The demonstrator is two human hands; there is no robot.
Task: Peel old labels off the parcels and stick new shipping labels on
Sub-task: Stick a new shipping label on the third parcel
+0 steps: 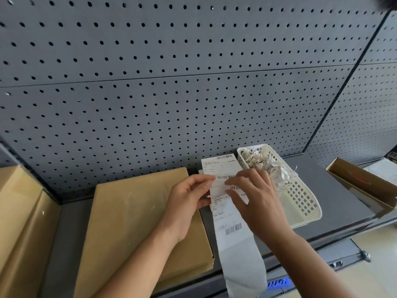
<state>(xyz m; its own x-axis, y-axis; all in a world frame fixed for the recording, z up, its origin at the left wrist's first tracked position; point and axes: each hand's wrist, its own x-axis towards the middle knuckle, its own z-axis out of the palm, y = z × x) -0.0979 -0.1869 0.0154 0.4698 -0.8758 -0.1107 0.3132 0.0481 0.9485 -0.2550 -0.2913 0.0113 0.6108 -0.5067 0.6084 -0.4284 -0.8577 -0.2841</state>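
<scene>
The left hand [187, 201] pinches the left edge of a long white strip of printed shipping labels [232, 233]. The right hand [255, 201], fingers bent, nips its top label. A new label is likely being freed from the backing. Next it needs laying flat on the brown cardboard parcel [133, 211] just left on the grey metal shelf [333, 201].

Left hand [187, 198], right hand [255, 201] pinch label strip [233, 222]; forearms extended.

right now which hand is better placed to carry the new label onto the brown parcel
Left, probably: the left hand pinches the label strip and hangs over the brown parcel; the right hand sits nearer the basket.
</scene>
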